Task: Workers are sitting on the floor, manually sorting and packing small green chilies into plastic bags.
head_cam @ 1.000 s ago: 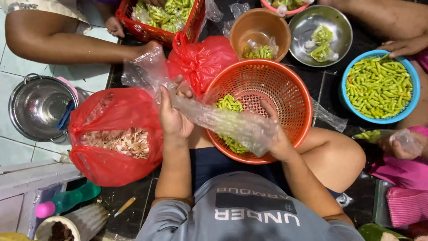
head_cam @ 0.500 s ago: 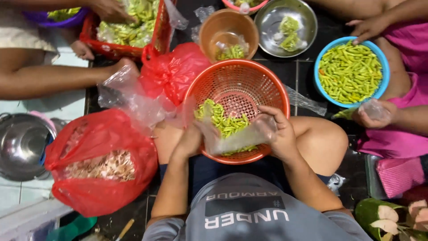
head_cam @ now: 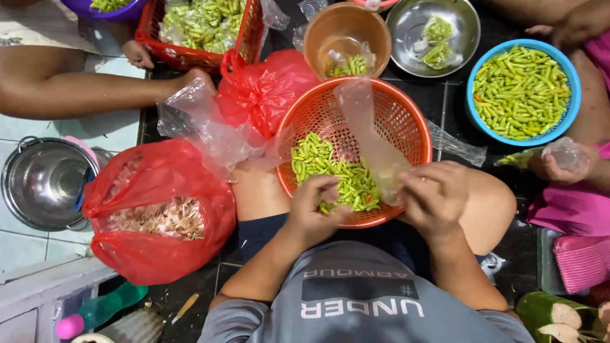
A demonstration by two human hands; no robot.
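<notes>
An orange perforated basket [head_cam: 406, 121] rests on my lap with a heap of small green chillies [head_cam: 330, 168] in its near half. My left hand [head_cam: 314, 206] reaches into the basket's near edge, fingers curled on some chillies. My right hand [head_cam: 432, 194] pinches the mouth of a clear plastic bag [head_cam: 365, 133], which stretches up across the basket and looks nearly empty.
A red bag of pale peelings [head_cam: 155, 213] lies at my left, a crumpled red bag [head_cam: 267, 89] and clear bags [head_cam: 197, 124] beyond it. A blue bowl of chillies [head_cam: 521, 89], steel bowl [head_cam: 435, 28], brown bowl [head_cam: 346, 38], red crate [head_cam: 203, 28] and steel pot [head_cam: 41, 184] surround. Other people's arms work at left and right.
The view has shifted. My left hand let go of the clear bag and dropped into the chillies; the right hand now holds the bag alone, stretched up over the basket.
</notes>
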